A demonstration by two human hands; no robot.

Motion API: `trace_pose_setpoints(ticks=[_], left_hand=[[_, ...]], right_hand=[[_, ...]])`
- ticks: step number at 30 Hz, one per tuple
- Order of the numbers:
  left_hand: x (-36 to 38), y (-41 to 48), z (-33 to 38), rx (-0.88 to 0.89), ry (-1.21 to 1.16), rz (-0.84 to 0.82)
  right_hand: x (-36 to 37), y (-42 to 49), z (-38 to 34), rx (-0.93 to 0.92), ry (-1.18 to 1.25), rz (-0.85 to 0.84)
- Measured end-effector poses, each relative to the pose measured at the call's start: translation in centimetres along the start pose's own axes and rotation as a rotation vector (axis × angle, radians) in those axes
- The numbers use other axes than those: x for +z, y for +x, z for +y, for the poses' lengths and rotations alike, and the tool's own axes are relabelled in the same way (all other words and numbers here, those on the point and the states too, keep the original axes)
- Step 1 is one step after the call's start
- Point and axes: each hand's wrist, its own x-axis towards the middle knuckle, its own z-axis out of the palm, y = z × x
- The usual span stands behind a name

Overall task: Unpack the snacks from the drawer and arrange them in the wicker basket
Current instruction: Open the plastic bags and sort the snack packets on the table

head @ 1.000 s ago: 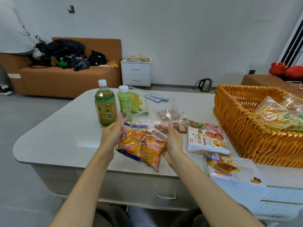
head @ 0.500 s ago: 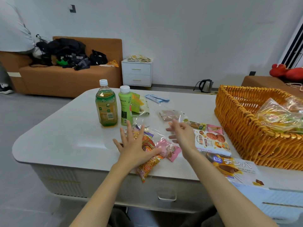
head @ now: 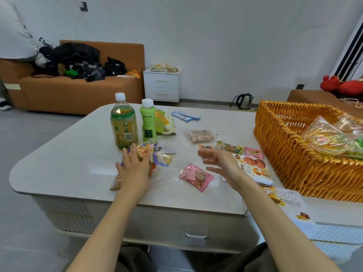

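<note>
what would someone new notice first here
The bright orange wicker basket, at the right of the table with clear bags inside, draws the eye first. A tea bottle and a light green bottle stand upright at back left. In front, the left hand rests on snack packets and the right hand hovers open by a pink packet.

free: bare left half of white tabletop (head: pixel 64 163), near-edge strip | far: 2 upright obstacles side by side, amber-green plastic bottle (head: pixel 123 124), pale green plastic bottle (head: pixel 148 122) | centre: flat pink snack packet (head: pixel 196 177) | right: white biscuit box (head: pixel 253 167) beside tall orange wicker basket (head: pixel 284 154) wall
</note>
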Motion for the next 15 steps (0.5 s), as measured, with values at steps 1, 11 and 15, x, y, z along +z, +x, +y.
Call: trace_pose_setpoints(ticks=[1, 11, 15], left_hand=[[0.0, 0.1, -0.3, -0.003, -0.006, 0.02], [0.1, -0.8, 3.2, 0.336, -0.304, 0.067], [1.0, 0.2, 2.8, 0.363, 0.0, -0.034]], right_hand=[[0.3, 0.3, 0.5, -0.04, -0.177, 0.036], [2.4, 2.7, 4.8, -0.048, -0.957, 0.051], [1.1, 1.9, 4.2, -0.104, -1.064, 0.101]])
